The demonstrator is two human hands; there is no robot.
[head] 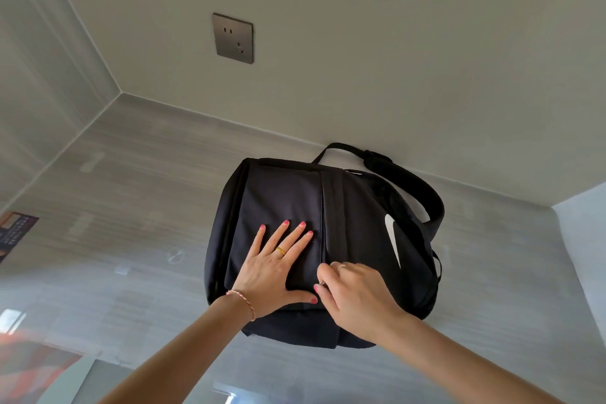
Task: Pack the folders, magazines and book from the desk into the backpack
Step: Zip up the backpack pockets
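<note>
A black backpack with a white logo lies flat on the grey desk, its strap curling up against the back wall. My left hand presses flat on the backpack's front panel, fingers spread. My right hand is beside it, thumb and forefinger pinched on a small metal zipper pull at the near end of the centre zipper. A magazine with a dark and orange cover shows at the left edge. A red and orange cover lies at the bottom left.
A metal wall socket sits on the back wall above the desk. A wall closes the desk on the left, and a pale panel stands at the right. A clear sheet or folder lies near the front edge.
</note>
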